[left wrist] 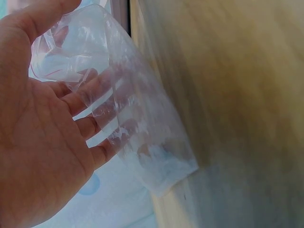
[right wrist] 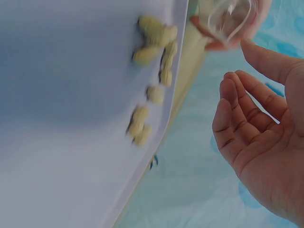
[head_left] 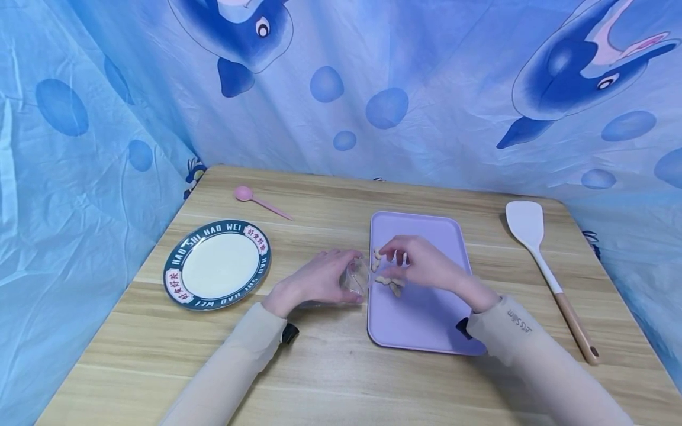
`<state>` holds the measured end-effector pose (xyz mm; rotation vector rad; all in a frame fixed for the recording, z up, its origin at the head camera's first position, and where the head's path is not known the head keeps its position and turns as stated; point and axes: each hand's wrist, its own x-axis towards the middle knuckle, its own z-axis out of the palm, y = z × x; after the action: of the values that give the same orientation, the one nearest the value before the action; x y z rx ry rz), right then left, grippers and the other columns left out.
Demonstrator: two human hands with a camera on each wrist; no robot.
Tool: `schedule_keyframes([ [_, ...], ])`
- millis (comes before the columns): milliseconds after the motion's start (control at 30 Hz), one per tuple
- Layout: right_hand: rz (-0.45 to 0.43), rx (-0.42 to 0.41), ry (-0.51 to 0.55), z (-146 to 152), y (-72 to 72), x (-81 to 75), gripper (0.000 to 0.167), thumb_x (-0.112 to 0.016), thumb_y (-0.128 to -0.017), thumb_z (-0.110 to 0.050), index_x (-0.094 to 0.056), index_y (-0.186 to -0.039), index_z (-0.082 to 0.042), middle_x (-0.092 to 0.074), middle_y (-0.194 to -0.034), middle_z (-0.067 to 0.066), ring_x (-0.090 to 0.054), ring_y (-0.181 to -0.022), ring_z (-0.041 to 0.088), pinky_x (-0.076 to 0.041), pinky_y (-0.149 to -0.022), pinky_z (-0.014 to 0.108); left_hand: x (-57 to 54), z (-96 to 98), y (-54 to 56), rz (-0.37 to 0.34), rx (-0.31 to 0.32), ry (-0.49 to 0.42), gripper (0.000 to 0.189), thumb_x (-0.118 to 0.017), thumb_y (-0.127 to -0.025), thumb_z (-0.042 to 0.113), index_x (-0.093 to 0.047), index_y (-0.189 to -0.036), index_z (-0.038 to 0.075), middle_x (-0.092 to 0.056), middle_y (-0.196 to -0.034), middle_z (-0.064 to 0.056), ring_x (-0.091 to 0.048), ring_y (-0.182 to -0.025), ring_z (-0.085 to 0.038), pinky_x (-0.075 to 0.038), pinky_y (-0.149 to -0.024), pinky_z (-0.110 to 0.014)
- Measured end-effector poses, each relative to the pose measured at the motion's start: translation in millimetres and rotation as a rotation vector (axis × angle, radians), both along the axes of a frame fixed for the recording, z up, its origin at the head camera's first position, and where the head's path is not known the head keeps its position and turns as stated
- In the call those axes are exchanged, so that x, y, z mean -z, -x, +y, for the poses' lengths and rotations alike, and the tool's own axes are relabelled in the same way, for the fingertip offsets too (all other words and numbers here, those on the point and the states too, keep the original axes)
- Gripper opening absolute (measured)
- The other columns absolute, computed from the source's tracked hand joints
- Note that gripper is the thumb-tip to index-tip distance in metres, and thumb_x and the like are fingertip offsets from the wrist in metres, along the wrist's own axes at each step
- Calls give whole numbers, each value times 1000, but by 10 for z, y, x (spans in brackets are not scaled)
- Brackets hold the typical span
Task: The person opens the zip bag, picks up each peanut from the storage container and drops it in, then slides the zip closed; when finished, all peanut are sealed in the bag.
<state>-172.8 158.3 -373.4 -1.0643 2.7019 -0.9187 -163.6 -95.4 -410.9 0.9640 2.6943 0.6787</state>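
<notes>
Left hand [head_left: 314,283] holds thin clear plastic bag [head_left: 356,277], limp and slippery; best pinched at rim. Right hand [head_left: 421,263], grip loosely open, hovers over pale peanuts [head_left: 388,283] on lilac rectangular tray [head_left: 426,325].

Pale tan peanuts [head_left: 385,280] are seen on a lilac tray [head_left: 426,325]; a clear plastic bag [head_left: 356,277] is held beside them.

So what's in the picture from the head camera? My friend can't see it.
Two hands work at a wooden table: the left hand holds a clear plastic bag beside a purple tray, and the right hand hovers over peanuts on it. A plate, pink spoon and white spatula lie nearby.
</notes>
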Motion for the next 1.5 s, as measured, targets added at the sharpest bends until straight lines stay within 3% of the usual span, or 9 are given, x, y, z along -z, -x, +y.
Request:
schedule_keyframes([
  [333, 42, 74, 17, 321, 225, 41, 28, -81, -82, -5, -71, -107, 3, -68, -88, 9, -61, -71, 14, -53, -62, 28, -2, -8, -8, -15, -9, 6, 89, -82, -76, 49, -45, -146, 10, -54, -143, -8, -47, -133, -27, -29, -115, -47],
  [800, 17, 142, -69, 430, 408, 320, 26, -82, -82, -12, -72, -101, 4, -67, -82, 5, -60, -71, 14, -52, -67, 32, 6, -8, -11, -17, -14, 19, 91, -83, -75, 50, -44, -147, 9, -52, -146, -9, -44, -136, -29, -26, -116, -48],
  [1067, -23, 198, -109, 373, 391, 410, 25, -82, -83, -18, -72, -97, 0, -65, -78, 1, -57, -71, 14, -49, -68, 33, -3, -2, -17, -21, -13, 21, 90, -83, -76, 49, -44, -147, 9, -52, -145, -9, -45, -135, -29, -27, -116, -48],
  [1500, 16, 220, -119, 311, 375, 454, 20, -82, -83, -17, -71, -91, -2, -62, -74, 0, -55, -68, 15, -46, -65, 32, 1, -1, -8, -16, -13, 21, 89, -83, -76, 49, -45, -146, 9, -55, -142, -8, -48, -131, -28, -30, -114, -48],
])
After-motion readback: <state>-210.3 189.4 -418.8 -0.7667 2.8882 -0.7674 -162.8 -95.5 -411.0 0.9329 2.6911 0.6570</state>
